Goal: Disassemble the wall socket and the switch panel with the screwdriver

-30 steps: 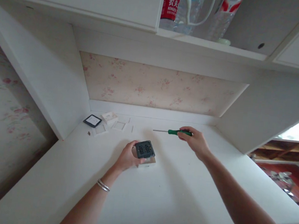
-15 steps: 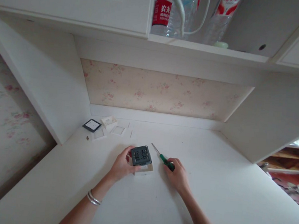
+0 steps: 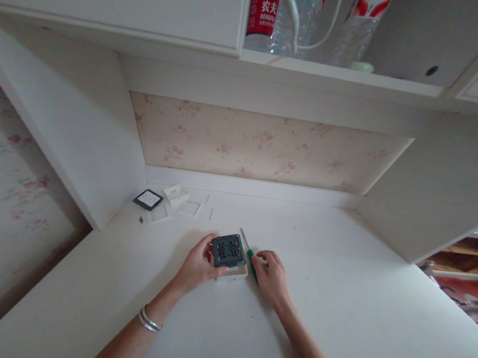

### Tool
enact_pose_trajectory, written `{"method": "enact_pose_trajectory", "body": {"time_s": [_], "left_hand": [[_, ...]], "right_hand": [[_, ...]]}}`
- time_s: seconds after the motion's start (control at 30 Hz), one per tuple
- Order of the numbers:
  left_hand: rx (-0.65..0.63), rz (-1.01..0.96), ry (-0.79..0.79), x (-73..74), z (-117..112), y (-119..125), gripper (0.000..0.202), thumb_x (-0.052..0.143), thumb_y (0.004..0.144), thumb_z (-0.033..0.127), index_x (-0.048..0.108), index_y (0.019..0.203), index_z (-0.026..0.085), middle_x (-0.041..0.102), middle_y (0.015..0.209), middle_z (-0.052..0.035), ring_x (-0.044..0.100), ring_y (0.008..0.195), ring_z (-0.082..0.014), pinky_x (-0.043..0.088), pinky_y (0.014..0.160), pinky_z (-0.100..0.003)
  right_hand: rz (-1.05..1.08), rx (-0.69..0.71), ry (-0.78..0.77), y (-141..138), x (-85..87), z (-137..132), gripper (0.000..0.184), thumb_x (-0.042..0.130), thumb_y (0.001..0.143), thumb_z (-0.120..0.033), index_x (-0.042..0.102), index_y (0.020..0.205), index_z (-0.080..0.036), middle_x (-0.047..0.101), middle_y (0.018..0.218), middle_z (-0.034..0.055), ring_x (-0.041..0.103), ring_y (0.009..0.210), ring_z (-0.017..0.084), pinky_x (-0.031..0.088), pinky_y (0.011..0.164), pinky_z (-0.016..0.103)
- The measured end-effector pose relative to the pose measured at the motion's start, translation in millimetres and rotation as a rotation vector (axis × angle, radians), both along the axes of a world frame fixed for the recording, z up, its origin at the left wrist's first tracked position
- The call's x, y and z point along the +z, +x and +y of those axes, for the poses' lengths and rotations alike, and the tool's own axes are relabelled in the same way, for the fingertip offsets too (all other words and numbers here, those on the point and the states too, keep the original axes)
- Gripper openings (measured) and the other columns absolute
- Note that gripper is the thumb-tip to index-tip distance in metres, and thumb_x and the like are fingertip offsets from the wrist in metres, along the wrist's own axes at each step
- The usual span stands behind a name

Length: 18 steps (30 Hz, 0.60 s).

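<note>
While the left hand [image 3: 196, 265] pins the dark socket module [image 3: 228, 250] on the desk [image 3: 337, 303], grip closed round its edge, the right hand [image 3: 272, 275] grips a green screwdriver [image 3: 250, 254] just beside it. Looks like lining-up stage; next, tip into a screw.

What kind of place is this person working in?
Probably a room at home: a white built-in desk set into a nook, floral wallpaper behind it, and water bottles on the shelf above. Both hands work on a dark switch module.
</note>
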<state>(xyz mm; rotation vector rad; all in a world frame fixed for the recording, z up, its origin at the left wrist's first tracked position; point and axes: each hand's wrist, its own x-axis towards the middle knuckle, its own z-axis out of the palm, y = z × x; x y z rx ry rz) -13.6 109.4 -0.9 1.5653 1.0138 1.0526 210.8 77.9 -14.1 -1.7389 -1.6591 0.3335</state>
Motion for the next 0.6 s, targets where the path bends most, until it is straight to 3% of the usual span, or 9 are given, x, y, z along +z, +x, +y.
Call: {"method": "enact_pose_trajectory", "body": {"time_s": [0.13,0.3,0.6], "left_hand": [[-0.001,0.044,-0.001,1.4,-0.2,-0.8,0.081,0.081,0.058,0.029,0.042,0.128,0.018,0.060,0.101,-0.0062,0.056,0.083,-0.0174,0.043,0.068,-0.025],[-0.042,0.003,-0.044,-2.5,-0.9,-0.9,0.086,0.081,0.058,0.031,0.038,0.131,0.016,0.060,0.083,-0.0019,0.053,0.068,-0.0131,0.039,0.060,-0.022],[-0.107,-0.069,-0.052,-4.6,-3.2,-1.1,0.086,0.081,0.060,0.029,0.033,0.130,0.015,0.060,0.082,-0.0016,0.051,0.067,-0.0121,0.040,0.060,-0.022]], "right_hand": [[-0.013,-0.042,0.121,-6.7,0.8,6.5,0.022,0.041,0.090,-0.036,0.059,0.087,-0.023,0.063,0.096,0.0068,0.056,0.094,0.024,0.043,0.085,0.038],[0.193,-0.041,0.298,-26.7,3.9,5.5,0.023,0.046,0.089,-0.039,0.060,0.082,-0.021,0.063,0.082,0.0048,0.055,0.077,0.020,0.043,0.073,0.033],[0.645,0.024,0.124,-45.9,10.9,2.0,0.030,0.051,0.087,-0.047,0.060,0.094,-0.020,0.064,0.080,0.0042,0.057,0.066,0.017,0.045,0.054,0.026]]}}
